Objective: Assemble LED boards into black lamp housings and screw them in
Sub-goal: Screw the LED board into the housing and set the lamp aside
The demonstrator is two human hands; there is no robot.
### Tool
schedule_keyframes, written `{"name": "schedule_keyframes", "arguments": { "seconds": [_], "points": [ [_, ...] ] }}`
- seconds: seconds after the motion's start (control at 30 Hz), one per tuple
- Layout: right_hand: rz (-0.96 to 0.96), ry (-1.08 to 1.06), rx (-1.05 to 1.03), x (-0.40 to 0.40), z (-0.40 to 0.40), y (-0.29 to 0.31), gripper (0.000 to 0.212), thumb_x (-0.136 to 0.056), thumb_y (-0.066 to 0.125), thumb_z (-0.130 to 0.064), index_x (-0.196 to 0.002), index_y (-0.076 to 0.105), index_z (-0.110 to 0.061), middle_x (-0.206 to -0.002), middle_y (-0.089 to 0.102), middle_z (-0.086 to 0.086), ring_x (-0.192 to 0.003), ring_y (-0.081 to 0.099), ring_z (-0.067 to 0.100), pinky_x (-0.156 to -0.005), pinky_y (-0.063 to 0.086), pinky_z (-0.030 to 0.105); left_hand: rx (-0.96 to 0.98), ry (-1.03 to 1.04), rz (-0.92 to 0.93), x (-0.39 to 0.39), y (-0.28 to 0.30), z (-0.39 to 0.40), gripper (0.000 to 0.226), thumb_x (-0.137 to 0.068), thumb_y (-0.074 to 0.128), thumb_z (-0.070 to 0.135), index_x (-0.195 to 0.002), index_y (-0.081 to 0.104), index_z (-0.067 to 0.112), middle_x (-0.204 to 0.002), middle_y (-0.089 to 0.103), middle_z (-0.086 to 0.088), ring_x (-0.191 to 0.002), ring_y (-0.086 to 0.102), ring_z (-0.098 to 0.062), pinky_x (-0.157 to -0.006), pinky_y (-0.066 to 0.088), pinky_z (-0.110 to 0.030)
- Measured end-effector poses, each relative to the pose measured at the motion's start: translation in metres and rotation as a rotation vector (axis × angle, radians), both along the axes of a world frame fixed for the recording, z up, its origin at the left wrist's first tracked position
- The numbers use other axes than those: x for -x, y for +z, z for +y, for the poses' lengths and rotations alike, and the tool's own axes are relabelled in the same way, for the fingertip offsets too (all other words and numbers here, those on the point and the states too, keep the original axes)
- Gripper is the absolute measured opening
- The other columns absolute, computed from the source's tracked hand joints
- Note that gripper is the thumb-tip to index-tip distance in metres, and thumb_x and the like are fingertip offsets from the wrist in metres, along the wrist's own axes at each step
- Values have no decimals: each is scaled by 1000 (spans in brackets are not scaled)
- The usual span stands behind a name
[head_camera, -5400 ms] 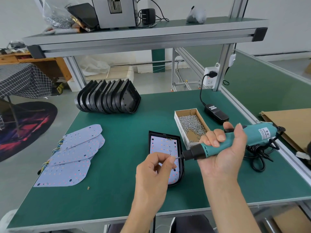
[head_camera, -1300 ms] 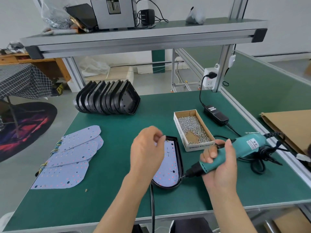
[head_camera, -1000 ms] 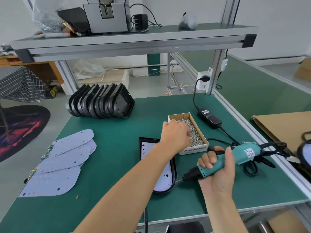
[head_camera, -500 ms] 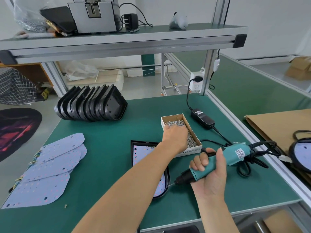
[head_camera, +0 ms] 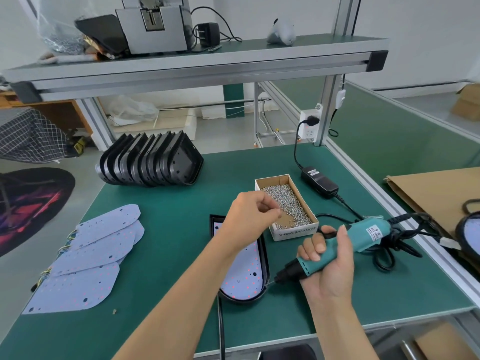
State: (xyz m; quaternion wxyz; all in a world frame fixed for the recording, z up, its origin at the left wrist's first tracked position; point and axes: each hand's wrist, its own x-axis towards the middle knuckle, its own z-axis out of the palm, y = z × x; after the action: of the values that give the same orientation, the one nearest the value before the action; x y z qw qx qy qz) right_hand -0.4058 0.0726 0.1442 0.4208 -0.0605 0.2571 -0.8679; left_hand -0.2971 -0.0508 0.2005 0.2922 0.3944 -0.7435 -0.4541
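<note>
A black lamp housing [head_camera: 264, 258] lies on the green bench with a pale LED board [head_camera: 242, 278] seated in it; my left forearm crosses its upper part. My left hand [head_camera: 249, 216] hovers over the near left side of the cardboard screw box [head_camera: 296, 232], thumb and forefinger pinched together on what looks like a small screw, blurred. My right hand [head_camera: 328, 268] grips the teal electric screwdriver [head_camera: 363, 236], held at a slant. Its bit points down-left at the housing's lower right rim.
A row of empty black housings [head_camera: 150, 159] stands at the back left. Loose LED boards [head_camera: 91, 255] overlap at the left. A black power adapter [head_camera: 319, 181] and cable lie behind the box. Brown cardboard [head_camera: 436, 193] and another lamp [head_camera: 470, 235] sit at the right edge.
My left hand left the housing, dipped into the screw box and has now lifted out with its fingers pinched. The right hand keeps the screwdriver by the housing's lower right rim.
</note>
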Motion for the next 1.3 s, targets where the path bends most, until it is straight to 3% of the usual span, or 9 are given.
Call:
{"name": "schedule_keyframes", "arguments": {
  "seconds": [0.1,0.23,0.37,0.63,0.8,0.93,1.07,1.2,1.3],
  "points": [
    [-4,5,9,-3,0,5,30,-102,58,-44,-84,65,-21,-59,40,-6,-47,35,7,-48,36,20,-30,5,55,-31,0,14,10,-86,80,21,-79,74,26,-76,76,7,-65,63,-2,-61,46,-13],
    [3,25,90,-7,1,24,28,-101,59,-44,-84,64,-22,-59,42,-8,-48,37,6,-49,38,20,-61,-7,81,-69,2,33,4,-86,76,28,-84,74,31,-84,76,6,-73,64,-8,-68,50,-26],
    [-15,38,212,-12,-2,55,28,-100,58,-45,-85,64,-22,-59,43,-10,-49,38,5,-51,39,20,-92,-20,157,-91,6,53,10,-92,68,27,-87,75,32,-82,76,7,-72,61,-4,-69,46,-16],
    [-54,6,258,-30,-9,87,28,-101,57,-44,-85,60,-22,-59,42,-10,-49,38,6,-51,39,21,-183,110,317,-90,-1,82,17,-91,59,34,-80,71,27,-77,70,3,-63,48,-15,-61,41,-23],
    [-44,-32,239,-34,-10,86,27,-102,57,-43,-86,60,-21,-60,42,-9,-50,38,8,-52,40,22,-199,179,335,-85,-6,89,27,-94,56,44,-77,67,25,-82,63,-22,-66,41,-20,-65,35,-37],
    [-32,-46,228,-33,-10,86,27,-103,57,-43,-87,60,-21,-60,42,-9,-51,37,8,-53,39,22,-207,179,363,-84,-9,93,28,-95,56,45,-79,67,25,-76,63,-8,-67,41,-21,-66,34,-38],
    [-26,-48,214,-35,-10,85,27,-102,57,-43,-87,60,-21,-60,42,-9,-52,36,8,-53,38,22,-207,196,380,-83,-11,96,28,-95,56,45,-81,67,24,-79,60,-20,-68,42,-20,-67,37,-39],
    [-23,-52,204,-35,-10,84,27,-102,58,-44,-86,60,-22,-61,42,-9,-51,37,9,-53,39,22,-168,237,345,-83,-11,98,28,-94,56,46,-80,66,25,-77,58,-20,-66,38,-19,-61,34,-34],
    [-4,-58,197,-35,-9,83,28,-102,58,-45,-86,61,-22,-60,42,-8,-51,37,9,-53,38,22,-134,284,320,-82,-12,98,25,-100,58,41,-79,66,29,-73,64,-4,-60,38,-14,-52,35,-23]
  ]
}}
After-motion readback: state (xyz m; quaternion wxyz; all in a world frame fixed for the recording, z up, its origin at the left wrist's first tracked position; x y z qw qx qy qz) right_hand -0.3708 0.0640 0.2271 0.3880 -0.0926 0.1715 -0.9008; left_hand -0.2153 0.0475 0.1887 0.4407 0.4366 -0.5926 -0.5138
